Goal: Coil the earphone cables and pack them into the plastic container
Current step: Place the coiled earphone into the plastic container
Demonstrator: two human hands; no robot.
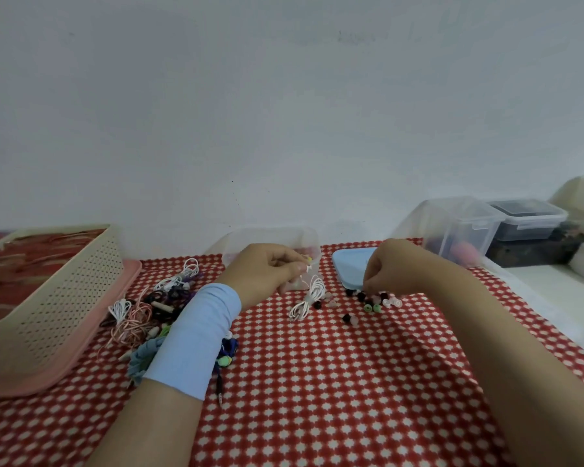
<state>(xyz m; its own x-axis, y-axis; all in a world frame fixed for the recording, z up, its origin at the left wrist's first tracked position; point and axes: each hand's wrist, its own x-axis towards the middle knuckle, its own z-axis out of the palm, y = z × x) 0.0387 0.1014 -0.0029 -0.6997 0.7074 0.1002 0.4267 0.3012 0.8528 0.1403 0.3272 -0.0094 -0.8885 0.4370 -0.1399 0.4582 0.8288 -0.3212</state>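
Observation:
My left hand (267,269), with a light blue band on the wrist, pinches the end of a white earphone; its coiled cable (309,298) hangs down onto the red patterned cloth. Just behind that hand stands a clear plastic container (272,241). My right hand (393,269) is curled, fingertips down among several small ear tips (373,303) in black, pink and green; whether it holds one is hidden. A pile of coiled earphones (149,308) in white, pink and black lies left of my left forearm.
A cream perforated basket (51,298) on a pink tray sits at the left. A light blue lid (349,267) lies behind my right hand. Clear lidded boxes (459,227) and a dark box stand at the back right by the wall.

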